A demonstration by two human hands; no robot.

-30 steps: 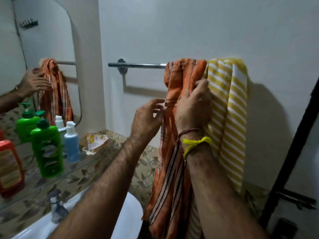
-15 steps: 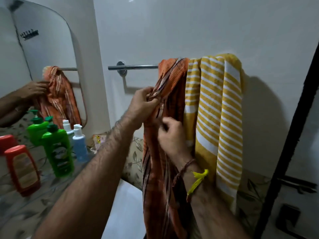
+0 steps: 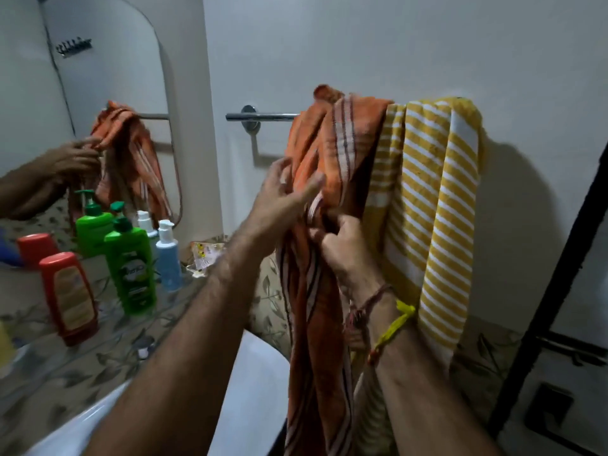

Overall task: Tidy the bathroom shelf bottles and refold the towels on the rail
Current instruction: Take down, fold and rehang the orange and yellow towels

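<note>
An orange striped towel (image 3: 348, 133) hangs bunched over the chrome rail (image 3: 263, 116), with a yellow-and-white striped towel (image 3: 437, 192) draped to its right. My right hand (image 3: 342, 248) pinches a fold of the orange towel at mid height. My left hand (image 3: 286, 195) lies against the towel's left edge with fingers spread, touching the cloth. On the glass shelf (image 3: 108, 337) at the left stand a red bottle (image 3: 69, 297), a green pump bottle (image 3: 131, 261) and a light blue bottle (image 3: 167, 258).
A mirror (image 3: 98, 93) on the left wall reflects the towel, a hand and the bottles. A crumpled sachet (image 3: 205, 255) lies at the shelf's far end. A white basin (image 3: 253, 390) sits below my arms. A black frame (image 3: 559, 258) runs down the right.
My right hand has dropped from the top of the orange towel to its middle and grips a fold. My left hand moved onto the towel's left edge. The towel's upper part is spread wider.
</note>
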